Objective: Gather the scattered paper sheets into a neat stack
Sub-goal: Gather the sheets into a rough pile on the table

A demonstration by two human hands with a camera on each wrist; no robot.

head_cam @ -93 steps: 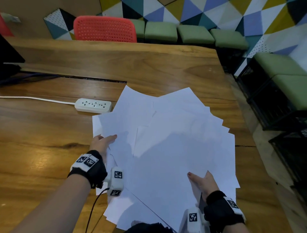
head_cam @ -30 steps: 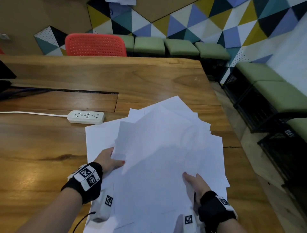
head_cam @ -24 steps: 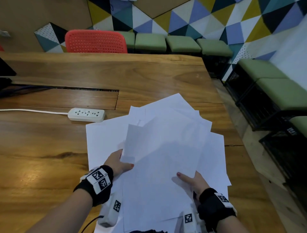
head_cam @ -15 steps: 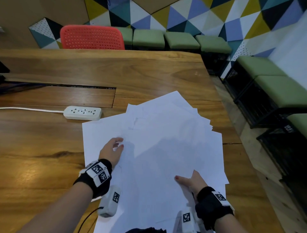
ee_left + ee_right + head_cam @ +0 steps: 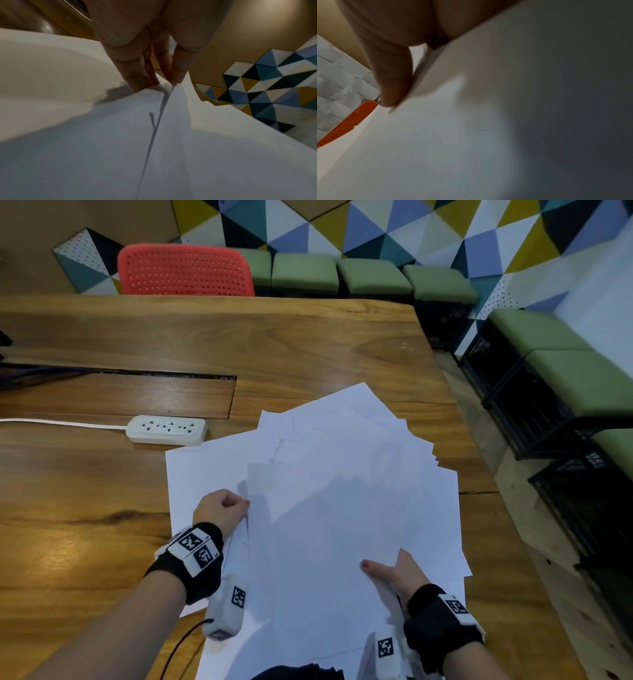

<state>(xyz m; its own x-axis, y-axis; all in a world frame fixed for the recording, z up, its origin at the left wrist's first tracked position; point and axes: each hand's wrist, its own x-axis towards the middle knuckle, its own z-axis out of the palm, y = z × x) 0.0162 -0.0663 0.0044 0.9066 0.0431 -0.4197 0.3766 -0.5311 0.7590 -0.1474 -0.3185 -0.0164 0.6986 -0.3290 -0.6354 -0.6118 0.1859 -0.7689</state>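
Several white paper sheets [image 5: 342, 508] lie fanned and overlapping on the wooden table [image 5: 308, 344]. My left hand [image 5: 239, 503] sits at the pile's left side with curled fingers, pinching the left edge of the upper sheets. In the left wrist view the fingertips [image 5: 176, 75] close on a lifted paper edge [image 5: 159, 115]. My right hand [image 5: 383, 571] holds the pile's near right part, thumb on top and fingers hidden under the sheets. The right wrist view shows the thumb [image 5: 392, 83] pressed on the paper [image 5: 471, 135].
A white power strip [image 5: 166, 430] with its cable [image 5: 61, 423] lies just left of the far corner of the pile. A recessed panel [image 5: 120, 395] cuts the table behind it. A red chair [image 5: 185, 270] and green stools [image 5: 373, 277] stand beyond; the table edge runs along the right.
The fanned sheets have been drawn closer together. My left hand, flat on the paper half a second ago, now pinches the edge of the upper sheets. The right hand has barely moved.
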